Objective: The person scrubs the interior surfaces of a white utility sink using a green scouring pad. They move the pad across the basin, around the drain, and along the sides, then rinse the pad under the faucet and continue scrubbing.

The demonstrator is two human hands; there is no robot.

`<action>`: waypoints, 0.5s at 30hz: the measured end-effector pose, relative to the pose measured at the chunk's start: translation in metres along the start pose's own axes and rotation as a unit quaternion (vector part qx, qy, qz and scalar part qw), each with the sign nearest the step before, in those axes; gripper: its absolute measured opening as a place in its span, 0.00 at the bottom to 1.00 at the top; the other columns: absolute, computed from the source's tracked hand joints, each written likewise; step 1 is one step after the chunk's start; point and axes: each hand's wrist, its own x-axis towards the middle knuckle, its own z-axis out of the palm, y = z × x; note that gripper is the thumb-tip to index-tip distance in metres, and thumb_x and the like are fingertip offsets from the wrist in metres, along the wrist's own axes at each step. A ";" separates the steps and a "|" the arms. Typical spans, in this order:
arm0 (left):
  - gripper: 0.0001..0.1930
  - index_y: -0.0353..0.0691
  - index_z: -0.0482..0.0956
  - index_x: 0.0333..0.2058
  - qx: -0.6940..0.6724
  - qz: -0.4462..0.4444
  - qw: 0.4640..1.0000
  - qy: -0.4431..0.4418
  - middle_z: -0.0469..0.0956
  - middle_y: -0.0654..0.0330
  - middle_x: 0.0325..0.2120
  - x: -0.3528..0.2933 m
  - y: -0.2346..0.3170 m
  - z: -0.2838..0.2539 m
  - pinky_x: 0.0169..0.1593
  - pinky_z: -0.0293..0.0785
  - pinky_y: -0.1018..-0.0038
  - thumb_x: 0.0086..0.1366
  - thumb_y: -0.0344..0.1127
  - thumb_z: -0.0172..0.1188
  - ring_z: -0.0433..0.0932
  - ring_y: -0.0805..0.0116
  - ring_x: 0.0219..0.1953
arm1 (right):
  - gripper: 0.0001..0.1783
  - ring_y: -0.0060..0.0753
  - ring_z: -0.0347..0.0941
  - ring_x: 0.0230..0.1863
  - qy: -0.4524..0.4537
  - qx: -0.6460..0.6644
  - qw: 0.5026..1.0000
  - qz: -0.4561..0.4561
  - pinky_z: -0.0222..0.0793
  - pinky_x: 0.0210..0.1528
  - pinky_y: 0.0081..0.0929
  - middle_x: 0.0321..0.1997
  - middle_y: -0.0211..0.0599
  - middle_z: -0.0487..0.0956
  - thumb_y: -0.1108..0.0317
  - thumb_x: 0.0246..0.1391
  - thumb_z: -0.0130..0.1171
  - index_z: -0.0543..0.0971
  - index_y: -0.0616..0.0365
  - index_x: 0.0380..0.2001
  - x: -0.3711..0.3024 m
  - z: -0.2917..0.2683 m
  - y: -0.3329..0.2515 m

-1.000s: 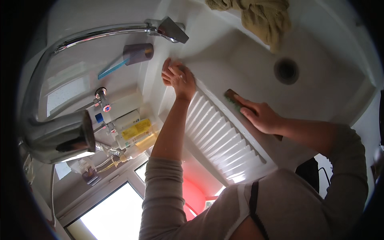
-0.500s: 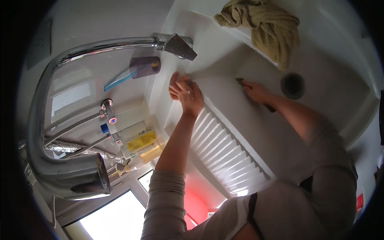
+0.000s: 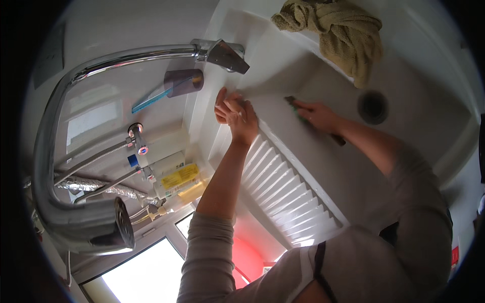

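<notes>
My right hand (image 3: 320,115) is closed round a narrow scrub brush (image 3: 291,100), dark at both ends with green along its side. It lies against the inner wall of the white sink (image 3: 343,171), just left of the round drain (image 3: 373,107). My left hand (image 3: 238,117) rests on the sink's left rim, at the upper end of the ribbed washboard (image 3: 283,187). Its fingers are bent but apart, with nothing seen in them. The brush's middle is hidden under my right hand.
A crumpled tan towel (image 3: 348,38) hangs over the sink's far ledge. On the left, a chrome faucet (image 3: 48,166) arches over hoses and a valve (image 3: 137,139). A purple cup (image 3: 183,83) with a blue toothbrush-like stick and a yellow-labelled bottle (image 3: 179,175) stand by the wall.
My right hand has slid the brush a little to the left and slightly down along the sink wall, and more of its green side shows. My left hand stays on the rim.
</notes>
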 end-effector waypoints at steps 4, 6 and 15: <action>0.16 0.43 0.65 0.45 -0.004 0.009 1.000 0.010 0.54 0.49 0.60 0.007 0.006 -0.001 0.56 0.46 0.52 0.57 0.31 0.53 0.53 0.48 0.57 | 0.25 0.37 0.73 0.54 0.010 -0.075 0.997 0.017 0.64 0.57 0.27 0.55 0.44 0.77 0.59 0.62 0.49 0.69 0.52 0.61 0.001 -0.001 0.003; 0.16 0.43 0.65 0.45 0.006 0.011 1.000 0.004 0.54 0.49 0.60 0.009 0.010 0.000 0.56 0.46 0.52 0.57 0.31 0.53 0.54 0.48 0.57 | 0.25 0.32 0.74 0.52 0.040 -0.106 0.992 0.050 0.65 0.56 0.26 0.55 0.41 0.77 0.59 0.62 0.50 0.69 0.52 0.62 0.016 -0.015 0.018; 0.16 0.43 0.65 0.45 -0.001 0.009 1.000 0.012 0.55 0.49 0.60 0.003 0.004 0.004 0.57 0.45 0.51 0.57 0.32 0.53 0.53 0.47 0.57 | 0.27 0.36 0.70 0.59 -0.008 -0.032 0.999 -0.037 0.61 0.61 0.28 0.59 0.43 0.74 0.54 0.64 0.48 0.67 0.49 0.64 -0.009 0.004 -0.003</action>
